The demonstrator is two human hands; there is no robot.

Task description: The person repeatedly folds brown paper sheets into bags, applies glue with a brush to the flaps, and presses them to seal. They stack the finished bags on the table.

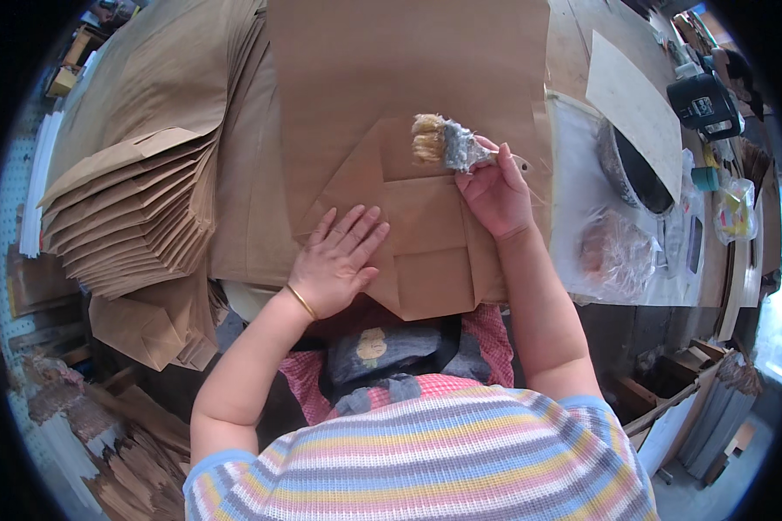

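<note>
My right hand (498,195) grips a paste brush (456,146) by its handle. The brush has pale yellowish bristles and a grey, crusted ferrule, and its bristles point left above the brown paper. Flat on the folded end of a brown paper bag (426,217) lies my left hand (341,260), fingers spread, a thin gold-coloured bangle at the wrist. The bag's end is opened into creased flaps with a pointed left side. Beyond it a large brown paper sheet (408,61) stretches to the far edge. Whether the bristles touch the paper, I cannot tell.
On the left stands a fanned stack of folded brown paper bags (139,208). To the right are a dark bowl (639,165) partly under a pale board (634,113), a crumpled clear plastic bag (617,252) and a black jug (704,106). A wooden crate (669,382) sits below right.
</note>
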